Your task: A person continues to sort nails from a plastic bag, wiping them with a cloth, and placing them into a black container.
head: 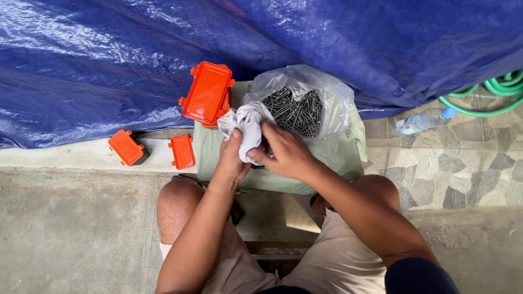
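Bare concrete floor (71, 228) lies open to the near left. On the far side, a draped blue tarpaulin (109, 60) blocks passage. A large orange plastic box (207, 93) and an open clear bag of grey nails (297, 111) crowd the pale green cloth (340, 155).

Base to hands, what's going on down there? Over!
Left hand gripping white rag. Right hand pinching same rag, something dark partly hidden inside. Open bag of nails right behind; orange box beside it.

At frame centre a rag (245, 128) is gripped between both hands, before a bag of nails (298, 109). Three lidded boxes (207, 93) are set left; a bottle (424, 120) and hose (490, 92) lie right.
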